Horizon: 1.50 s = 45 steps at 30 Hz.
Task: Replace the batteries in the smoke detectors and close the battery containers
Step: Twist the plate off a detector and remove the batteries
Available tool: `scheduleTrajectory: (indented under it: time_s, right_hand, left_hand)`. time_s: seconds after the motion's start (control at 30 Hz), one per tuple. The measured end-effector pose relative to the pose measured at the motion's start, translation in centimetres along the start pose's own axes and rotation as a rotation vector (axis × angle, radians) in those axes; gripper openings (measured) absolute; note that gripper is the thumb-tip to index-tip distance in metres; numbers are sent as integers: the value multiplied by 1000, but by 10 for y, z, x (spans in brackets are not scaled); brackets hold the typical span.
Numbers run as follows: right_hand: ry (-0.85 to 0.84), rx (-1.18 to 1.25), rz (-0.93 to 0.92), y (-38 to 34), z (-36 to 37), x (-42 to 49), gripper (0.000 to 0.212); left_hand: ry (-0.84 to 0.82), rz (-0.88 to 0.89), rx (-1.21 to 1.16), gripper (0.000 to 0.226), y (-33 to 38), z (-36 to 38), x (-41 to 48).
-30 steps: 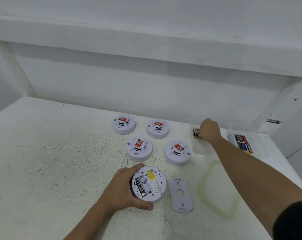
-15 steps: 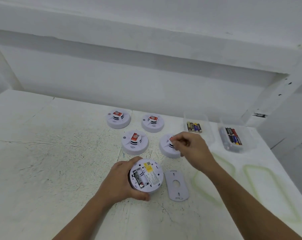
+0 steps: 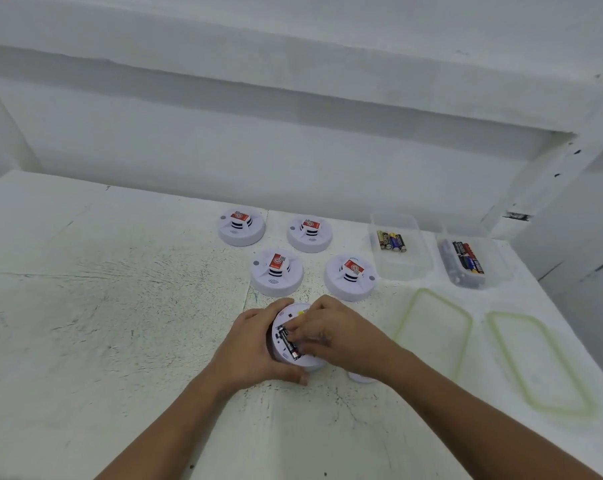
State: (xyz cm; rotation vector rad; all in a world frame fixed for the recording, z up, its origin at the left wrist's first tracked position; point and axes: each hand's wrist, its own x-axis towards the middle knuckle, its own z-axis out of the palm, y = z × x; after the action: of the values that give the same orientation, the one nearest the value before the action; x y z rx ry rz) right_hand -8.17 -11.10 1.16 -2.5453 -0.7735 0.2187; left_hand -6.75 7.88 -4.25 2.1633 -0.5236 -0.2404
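Observation:
An upturned white smoke detector (image 3: 283, 316) lies on the table, gripped round its left side by my left hand (image 3: 255, 344). Its battery compartment is open, with a dark battery (image 3: 287, 342) lying in it. My right hand (image 3: 334, 336) lies over the compartment, its curled fingertips pinching a battery there. Whether that is the visible battery or a second one beside it, I cannot tell. The detector's cover plate (image 3: 359, 377) is almost hidden under my right wrist. Two clear containers (image 3: 393, 217) (image 3: 501, 270) at the back right hold loose batteries (image 3: 392, 240) (image 3: 468, 258).
Several more smoke detectors stand face up behind my hands, among them ones at the back left (image 3: 242, 226) and just behind my right hand (image 3: 350, 277). Two clear lids with green rims (image 3: 466, 327) (image 3: 549, 334) lie on the table at the right. A white wall runs along the back.
My right hand came back from the left battery container with something pinched and now lies over the detector's compartment. My left hand has kept its hold on the detector.

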Motion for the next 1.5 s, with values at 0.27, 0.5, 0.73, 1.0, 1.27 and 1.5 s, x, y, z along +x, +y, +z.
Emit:
scheduleTrajectory:
  time_s: [0.27,0.5,0.73,1.0,1.27,1.5]
  right_hand:
    - [-88,-291,-226,-1,-10,7,22]
    - [-171,-496,-419,-1,-11,16,11]
    - [-178,-399,-339,1,-2,19,11]
    - [-112,-259,-202,-8,-16,7,19]
    - [-18,-149,34,-16,-7,0,16]
    - [139,507,346,-7,-37,0,16]
  left_hand:
    - [-10,-25,-96,96,-1,-4,-3]
    - [-22,-39,-94,101,-3,-5,-1]
    - [3,-52,-65,100,-3,-5,1]
    - [6,-56,-57,95,-3,-4,0]
    - [29,-69,-84,97,0,-3,-1]
    - [33,-89,-94,95,3,-3,-1]
